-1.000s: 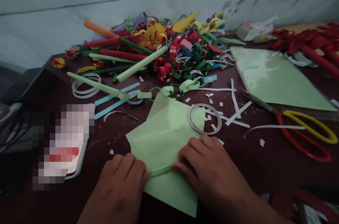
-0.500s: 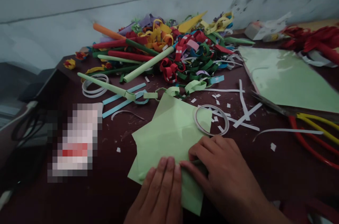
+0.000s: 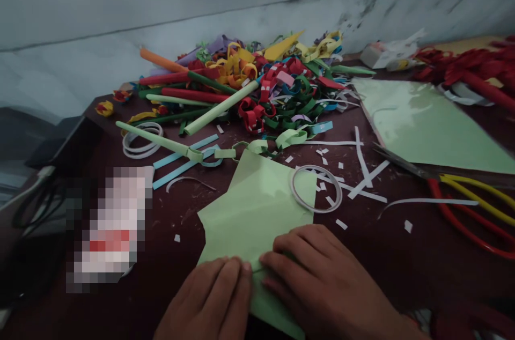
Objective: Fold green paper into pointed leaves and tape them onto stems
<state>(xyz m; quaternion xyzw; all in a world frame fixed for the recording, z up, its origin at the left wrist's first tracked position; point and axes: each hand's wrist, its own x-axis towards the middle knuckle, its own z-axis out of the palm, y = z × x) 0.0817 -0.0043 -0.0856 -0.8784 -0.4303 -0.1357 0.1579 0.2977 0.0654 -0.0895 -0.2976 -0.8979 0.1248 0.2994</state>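
A dark brown table (image 3: 402, 254) fills the view, backed at 12 o'clock by a pale wall (image 3: 201, 2). A large green sheet (image 3: 422, 120) lies flat at 2 o'clock. At 12 o'clock of the table's middle sits a heap of coloured paper strips and rolled tubes (image 3: 257, 82), red, green, yellow, blue and orange mixed together. More red paper pieces (image 3: 470, 64) lie at the far 2 o'clock corner.

The light green paper (image 3: 257, 206) lies near the 6 o'clock edge, flat on the table, one corner pointing toward 12 o'clock. Both hands press on its near part. The right hand (image 3: 322, 281) lies palm down, fingers bent and pinching a fold or rolled edge of the paper against the table. The left hand (image 3: 213, 302), just beside it at 7 o'clock, has its fingertips on the same fold, touching the right hand's fingers; it presses on the paper, not clenched around it.

Scissors (image 3: 466, 195) with red and yellow handles lie at 3 o'clock, blades pointing toward the large sheet. A thin white ring (image 3: 316, 189) rests partly on the light green paper's 1 o'clock corner. Another ring of tape (image 3: 141, 139) lies at 10 o'clock. White paper slivers (image 3: 364, 165) are scattered between ring and scissors.
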